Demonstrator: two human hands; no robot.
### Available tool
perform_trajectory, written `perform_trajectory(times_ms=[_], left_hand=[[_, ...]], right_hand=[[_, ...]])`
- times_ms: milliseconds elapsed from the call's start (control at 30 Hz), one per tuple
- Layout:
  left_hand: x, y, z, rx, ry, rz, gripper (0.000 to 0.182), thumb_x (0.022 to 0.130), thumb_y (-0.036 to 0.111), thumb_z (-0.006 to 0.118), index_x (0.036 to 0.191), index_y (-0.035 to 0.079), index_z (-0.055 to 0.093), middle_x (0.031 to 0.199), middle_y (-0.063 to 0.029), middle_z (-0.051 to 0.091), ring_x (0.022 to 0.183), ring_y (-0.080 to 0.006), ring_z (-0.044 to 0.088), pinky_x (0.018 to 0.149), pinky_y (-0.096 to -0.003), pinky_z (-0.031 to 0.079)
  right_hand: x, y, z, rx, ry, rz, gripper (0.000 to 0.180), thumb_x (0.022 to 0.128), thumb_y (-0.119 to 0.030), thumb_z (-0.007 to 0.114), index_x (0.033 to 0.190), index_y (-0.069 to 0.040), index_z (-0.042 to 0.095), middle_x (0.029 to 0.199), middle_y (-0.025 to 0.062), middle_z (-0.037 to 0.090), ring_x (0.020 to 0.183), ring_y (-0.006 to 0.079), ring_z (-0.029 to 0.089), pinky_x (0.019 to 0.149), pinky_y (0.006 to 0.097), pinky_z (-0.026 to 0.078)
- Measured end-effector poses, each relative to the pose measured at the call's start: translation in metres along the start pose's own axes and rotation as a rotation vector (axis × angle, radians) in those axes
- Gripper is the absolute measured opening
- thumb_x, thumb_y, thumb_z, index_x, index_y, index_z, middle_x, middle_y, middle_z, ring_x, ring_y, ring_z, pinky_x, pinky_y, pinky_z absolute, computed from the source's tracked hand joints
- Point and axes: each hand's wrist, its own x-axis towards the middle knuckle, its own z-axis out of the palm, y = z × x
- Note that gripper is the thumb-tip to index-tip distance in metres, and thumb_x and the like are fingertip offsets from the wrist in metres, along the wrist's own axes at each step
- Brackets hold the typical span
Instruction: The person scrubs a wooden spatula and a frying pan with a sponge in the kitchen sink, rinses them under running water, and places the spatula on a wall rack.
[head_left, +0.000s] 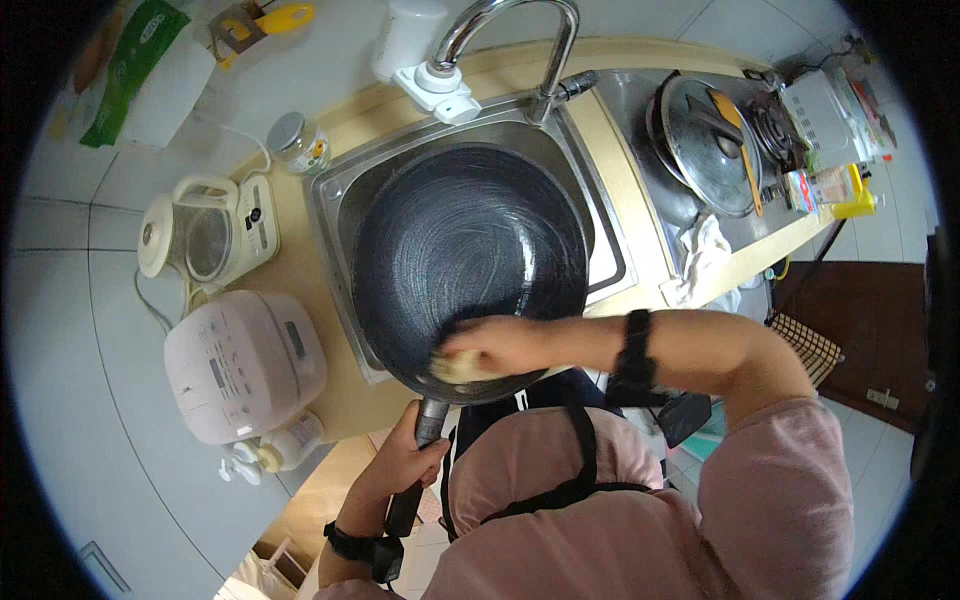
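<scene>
A large dark wok (465, 232) is held over the stainless steel sink (346, 187), its interior marked with curved wet-looking streaks. My left hand (409, 457) grips its handle (430, 421) near the body of the pan. Inside the wok, at the rim closest to me, my right hand (495, 345) presses a pale yellowish sponge or cloth (456, 366) against the surface. Motion blur hides the exact shape of that pad and of the fingers around it.
A chrome faucet (559, 67) with a white filter head (442, 94) arches over the sink's back. Left stand a glass jar (298, 142), an electric kettle (206, 232), a rice cooker (244, 364) and a pump bottle (292, 442). A lidded pan (709, 150) sits on the stove at right.
</scene>
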Motion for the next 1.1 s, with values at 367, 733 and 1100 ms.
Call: perform_trajectory(times_ms=[367,733,1100], left_hand=[[0.001,-0.006,0.014,0.285,0.232,0.241,0.041,0.080,0.004,0.053,0.116,0.004,0.032,0.057,-0.0057,0.045,0.042,-0.0154,0.046,0.041,-0.0302,0.036],[0.005,-0.033,0.017,0.714,0.575,0.283,0.052,0.075,0.005,0.051,0.121,-0.002,0.029,0.081,-0.0271,0.055,0.069,-0.0442,0.056,0.061,-0.0486,0.044],[0.005,-0.030,0.017,0.653,0.629,0.320,0.058,0.071,0.002,0.053,0.123,0.002,0.028,0.084,-0.0284,0.055,0.078,-0.0452,0.055,0.066,-0.0491,0.043]], right_hand=[[0.001,0.051,-0.024,-0.811,0.305,0.544,0.033,0.079,-0.009,0.049,0.111,-0.003,0.042,0.104,0.0158,0.048,0.087,0.0300,0.056,0.066,0.0386,0.052],[-0.052,-0.134,-0.080,-0.273,0.142,0.139,0.039,0.056,-0.003,0.064,0.094,-0.006,0.058,0.082,0.0092,0.048,0.073,0.0253,0.055,0.062,0.0353,0.047],[-0.006,-0.089,-0.091,-0.395,0.608,0.245,0.032,0.066,-0.012,0.058,0.098,-0.012,0.057,0.090,0.0111,0.049,0.082,0.0260,0.047,0.062,0.0375,0.038]])
